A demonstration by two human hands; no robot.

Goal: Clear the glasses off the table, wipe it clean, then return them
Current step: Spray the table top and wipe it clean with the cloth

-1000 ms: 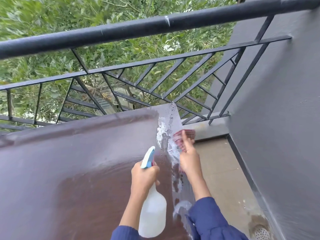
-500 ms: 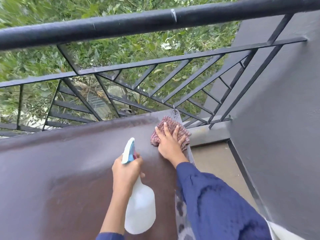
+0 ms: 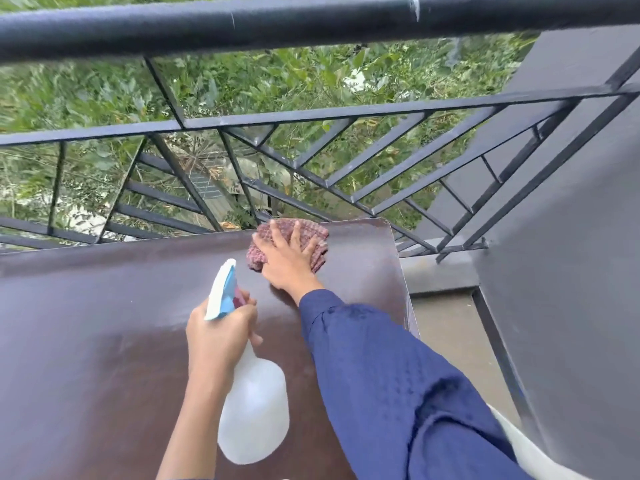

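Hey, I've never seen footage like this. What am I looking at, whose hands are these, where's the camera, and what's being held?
There is no machine here. A person wears a camera on the head, looking forward and down, so you see their own two hands. They are at a brown table beside a black railing. The left hand grips a white spray bottle with a blue nozzle. The right hand, in a blue sleeve, presses a checked cloth flat on the table near its far edge. No glasses are in view.
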